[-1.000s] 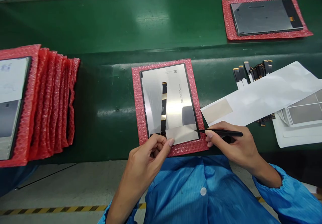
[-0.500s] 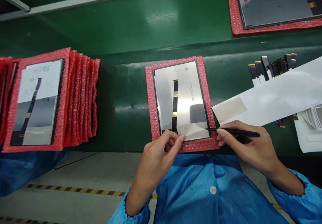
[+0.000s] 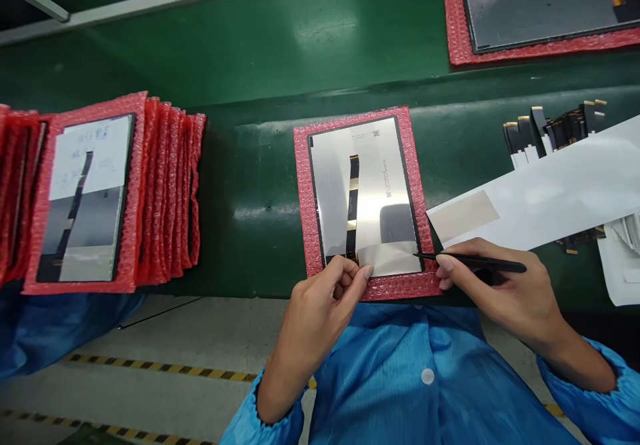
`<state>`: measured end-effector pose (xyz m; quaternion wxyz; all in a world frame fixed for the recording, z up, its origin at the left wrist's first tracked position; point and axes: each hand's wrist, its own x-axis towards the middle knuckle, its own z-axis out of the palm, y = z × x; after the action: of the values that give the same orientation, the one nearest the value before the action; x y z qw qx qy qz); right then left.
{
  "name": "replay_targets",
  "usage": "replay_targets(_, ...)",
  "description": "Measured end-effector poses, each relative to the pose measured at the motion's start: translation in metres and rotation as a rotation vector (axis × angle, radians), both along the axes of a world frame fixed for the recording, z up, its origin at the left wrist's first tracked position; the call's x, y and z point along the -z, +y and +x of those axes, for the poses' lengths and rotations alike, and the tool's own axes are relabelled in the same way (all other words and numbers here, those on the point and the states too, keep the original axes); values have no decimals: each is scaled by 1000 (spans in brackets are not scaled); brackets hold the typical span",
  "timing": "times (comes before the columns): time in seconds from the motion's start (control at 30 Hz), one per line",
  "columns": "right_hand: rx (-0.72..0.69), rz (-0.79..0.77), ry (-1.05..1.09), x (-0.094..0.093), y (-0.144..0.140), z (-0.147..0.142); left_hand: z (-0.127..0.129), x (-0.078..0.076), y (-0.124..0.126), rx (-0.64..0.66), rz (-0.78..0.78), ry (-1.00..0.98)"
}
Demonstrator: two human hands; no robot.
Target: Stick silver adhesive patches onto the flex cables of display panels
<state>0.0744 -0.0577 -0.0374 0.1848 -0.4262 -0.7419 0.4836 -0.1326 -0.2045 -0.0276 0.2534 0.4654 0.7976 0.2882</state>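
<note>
Hands (image 3: 330, 298) press pale tape (image 3: 387, 257) onto silver panel (image 3: 367, 192) using black tweezers (image 3: 475, 262).

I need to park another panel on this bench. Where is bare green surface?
Free: the patch between the red stack and the centre panel, and the far belt behind them. Crowded: right of the panel, with white sheet, cable strips and the right hand holding tweezers.
</note>
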Motion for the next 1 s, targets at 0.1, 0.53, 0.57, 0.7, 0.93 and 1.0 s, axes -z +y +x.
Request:
replay_targets(0.1,-1,2,13,-1,0,-1,0,1,1,-2,2,4)
replay_targets(0.53,6,-13,42,-3,0,-2,1,-4,3,-10,11,-12)
replay_targets(0.57,1,-6,42,-3,0,-2,1,-4,4,-9,11,-7)
replay_targets(0.7,-4,3,36,-4,1,-2,1,-2,4,-13,14,-3)
replay_targets(0.93,10,-10,33,-4,0,-2,1,-3,2,-9,12,-2)
replay_targets(1.0,16,-14,31,-4,0,-2,1,-3,2,-7,10,-6)
